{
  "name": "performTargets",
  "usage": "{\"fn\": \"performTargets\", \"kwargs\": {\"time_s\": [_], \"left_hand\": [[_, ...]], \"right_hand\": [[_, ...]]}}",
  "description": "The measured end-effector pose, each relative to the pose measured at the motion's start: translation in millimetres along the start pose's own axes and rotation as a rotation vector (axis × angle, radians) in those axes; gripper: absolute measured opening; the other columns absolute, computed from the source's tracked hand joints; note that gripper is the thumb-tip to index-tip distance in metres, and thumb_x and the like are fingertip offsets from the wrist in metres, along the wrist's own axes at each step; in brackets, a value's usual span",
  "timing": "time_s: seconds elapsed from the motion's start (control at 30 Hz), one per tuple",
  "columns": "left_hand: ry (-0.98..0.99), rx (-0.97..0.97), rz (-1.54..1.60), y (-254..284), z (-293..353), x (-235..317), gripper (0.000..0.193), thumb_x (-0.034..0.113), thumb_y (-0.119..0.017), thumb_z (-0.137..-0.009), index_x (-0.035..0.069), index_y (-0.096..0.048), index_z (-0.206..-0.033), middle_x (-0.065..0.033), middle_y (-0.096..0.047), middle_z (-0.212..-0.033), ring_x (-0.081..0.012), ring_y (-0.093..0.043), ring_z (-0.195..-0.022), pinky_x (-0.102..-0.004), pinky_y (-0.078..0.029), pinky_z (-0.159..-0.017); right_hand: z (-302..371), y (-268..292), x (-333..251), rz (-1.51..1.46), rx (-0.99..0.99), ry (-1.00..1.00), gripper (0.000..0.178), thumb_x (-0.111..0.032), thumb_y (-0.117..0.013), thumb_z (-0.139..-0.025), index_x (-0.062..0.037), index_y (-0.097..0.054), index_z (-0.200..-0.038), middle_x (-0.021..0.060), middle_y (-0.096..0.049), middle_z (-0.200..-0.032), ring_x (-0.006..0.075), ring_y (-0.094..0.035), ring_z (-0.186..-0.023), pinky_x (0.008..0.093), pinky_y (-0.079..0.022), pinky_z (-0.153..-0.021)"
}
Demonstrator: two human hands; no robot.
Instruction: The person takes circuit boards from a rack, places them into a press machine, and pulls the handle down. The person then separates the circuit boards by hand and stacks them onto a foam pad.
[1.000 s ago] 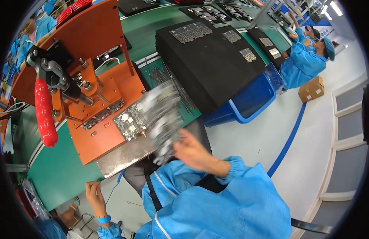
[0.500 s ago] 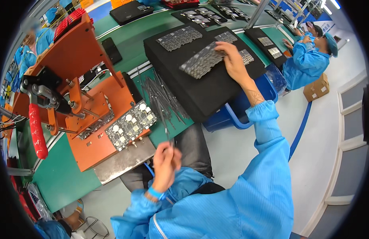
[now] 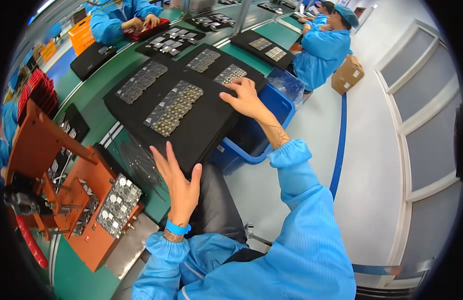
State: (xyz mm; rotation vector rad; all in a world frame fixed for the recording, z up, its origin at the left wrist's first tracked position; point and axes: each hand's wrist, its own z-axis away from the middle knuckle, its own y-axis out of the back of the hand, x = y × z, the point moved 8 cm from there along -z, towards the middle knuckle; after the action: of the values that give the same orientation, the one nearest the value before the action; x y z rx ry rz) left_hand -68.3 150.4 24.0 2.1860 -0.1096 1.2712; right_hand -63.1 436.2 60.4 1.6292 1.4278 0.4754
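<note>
A circuit board panel [image 3: 174,107] with rows of round metallic spots lies flat on a thick black foam pad [image 3: 201,132]. Farther left on that pad is a darker board panel [image 3: 141,81]. My left hand [image 3: 180,187] is open, fingers spread, by the pad's near edge, holding nothing. Over the pad's right edge, my right hand [image 3: 247,100] is also open and empty, thumb apart from its curved fingers. Just beyond its fingertips, another spotted panel [image 3: 230,75] rests on a second black pad [image 3: 189,48], beside a grey panel [image 3: 203,60].
An orange fixture [image 3: 91,245] with a red-handled clamp [image 3: 31,242] holds a populated circuit board [image 3: 119,205] at left. Thin dark strips [image 3: 139,162] lie beside the pad. A blue bin [image 3: 251,157] stands below right. Co-workers [image 3: 321,50] sit farther along the green bench.
The spotted panel has gone from my right hand onto the pad. My left hand has opened from a pinch and moved up to the pad's near edge. The view has swung right.
</note>
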Motion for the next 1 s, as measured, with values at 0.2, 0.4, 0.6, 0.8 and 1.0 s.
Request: {"fn": "performTargets", "kwargs": {"time_s": [0.2, 0.4, 0.6, 0.8, 1.0], "left_hand": [[0.033, 0.119, 0.134, 27.1, -2.0, 1.7, 0.063, 0.021, -0.060, -0.091, 0.003, -0.030, -0.145, -0.0246, -0.002, -0.156, -0.0387, -0.008, -0.145, -0.0463, -0.014, -0.115], [-0.025, 0.129, 0.208, 20.5, -5.4, 8.3, 0.051, 0.017, -0.059, -0.090, -0.002, -0.041, -0.134, -0.0272, -0.003, -0.155, -0.0402, -0.011, -0.144, -0.0448, -0.017, -0.114], [-0.077, 0.120, 0.084, 51.8, 42.8, 0.5, 0.058, 0.013, -0.064, -0.084, 0.001, -0.037, -0.134, -0.0263, -0.014, -0.153, -0.0433, -0.018, -0.141, -0.0486, -0.019, -0.113], [0.024, 0.066, -0.018, 70.4, 85.8, -15.3, 0.040, 0.013, -0.061, -0.084, 0.003, -0.048, -0.121, -0.0225, -0.032, -0.145, -0.0397, -0.035, -0.131, -0.0488, -0.028, -0.108], [0.151, 0.119, -0.021, 99.6, 113.5, -24.8, 0.033, 0.009, -0.063, -0.083, 0.002, -0.055, -0.114, -0.0215, -0.037, -0.141, -0.0397, -0.039, -0.128, -0.0459, -0.034, -0.104]], "right_hand": [[16.5, -4.9, -30.6, -1.839, -0.274, -0.529, 0.034, -0.022, -0.058, -0.094, -0.0055, -0.056, -0.124, 0.0079, -0.062, -0.119, 0.0189, -0.061, -0.105, 0.0358, -0.050, -0.089], [68.5, -15.0, -101.0, -1.761, -0.025, -0.764, 0.043, -0.008, -0.055, -0.092, -0.0107, -0.038, -0.132, 0.0081, -0.050, -0.131, 0.0253, -0.052, -0.119, 0.0461, -0.052, -0.088], [15.4, 2.9, -62.4, -1.849, 0.077, -0.572, 0.041, -0.003, -0.053, -0.090, -0.0092, -0.043, -0.130, 0.0078, -0.054, -0.127, 0.0260, -0.055, -0.115, 0.0456, -0.049, -0.093], [-49.4, 5.2, 85.8, -1.770, 0.113, -0.612, 0.033, -0.004, -0.055, -0.090, -0.0051, -0.051, -0.123, 0.0125, -0.058, -0.125, 0.0285, -0.056, -0.115, 0.0484, -0.043, -0.099], [-13.9, -25.2, 189.9, -1.113, 0.009, -1.145, 0.047, -0.030, -0.061, -0.092, -0.0035, -0.049, -0.129, 0.0115, -0.054, -0.129, 0.0246, -0.047, -0.124, 0.0484, -0.029, -0.107]]}}
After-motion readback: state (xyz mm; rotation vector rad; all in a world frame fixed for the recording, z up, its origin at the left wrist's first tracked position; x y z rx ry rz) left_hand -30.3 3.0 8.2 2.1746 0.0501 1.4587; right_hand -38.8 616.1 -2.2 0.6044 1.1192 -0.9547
